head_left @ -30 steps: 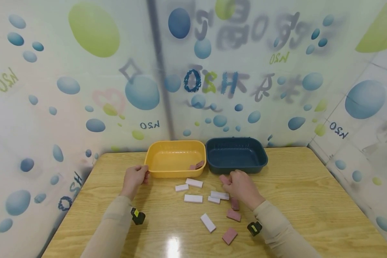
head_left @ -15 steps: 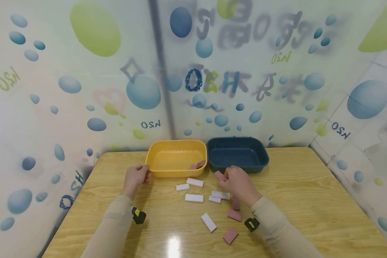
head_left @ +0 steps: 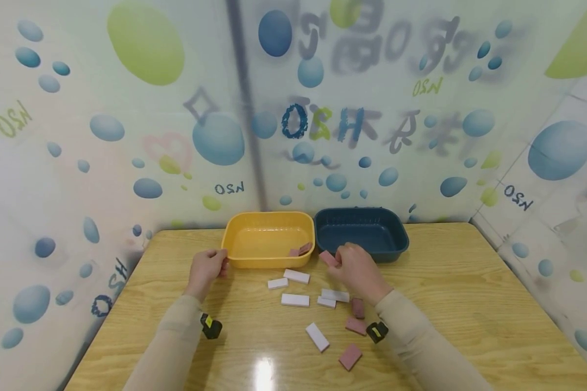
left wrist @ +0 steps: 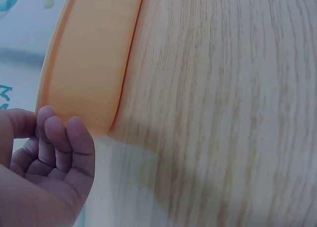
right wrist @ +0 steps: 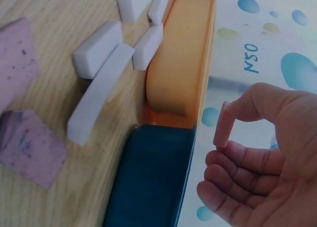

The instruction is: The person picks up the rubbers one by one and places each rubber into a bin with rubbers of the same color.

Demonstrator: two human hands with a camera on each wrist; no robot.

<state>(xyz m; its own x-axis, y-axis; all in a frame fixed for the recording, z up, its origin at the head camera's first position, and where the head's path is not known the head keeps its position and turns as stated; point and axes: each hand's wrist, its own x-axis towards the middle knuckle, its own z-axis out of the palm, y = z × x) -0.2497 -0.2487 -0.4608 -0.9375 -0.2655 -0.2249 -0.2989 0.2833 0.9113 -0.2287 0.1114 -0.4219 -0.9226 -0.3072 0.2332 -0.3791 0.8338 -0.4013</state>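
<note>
At the front left corner of the yellow bin (head_left: 269,263), my left hand (head_left: 206,270) pinches the rim between thumb and curled fingers. The left wrist view shows those fingers against the bin's orange-looking wall (left wrist: 94,53). My right hand (head_left: 362,274) holds a pink block (head_left: 329,258) between thumb and forefinger, in front of where the two bins meet. The right wrist view shows this block (right wrist: 225,125) edge-on, with the other fingers curled below it. A few pink blocks (head_left: 305,248) lie in the right end of the yellow bin.
A dark blue bin (head_left: 381,256) stands against the yellow bin's right side. Several white blocks (head_left: 295,300) are scattered on the wooden table (head_left: 244,342) in front. More pink blocks (head_left: 350,357) lie near my right forearm. A patterned curtain (head_left: 293,179) hangs behind.
My right hand has carried the pink block leftward and slightly up, from in front of the blue bin toward the yellow bin's right corner. My left hand stays at the rim.
</note>
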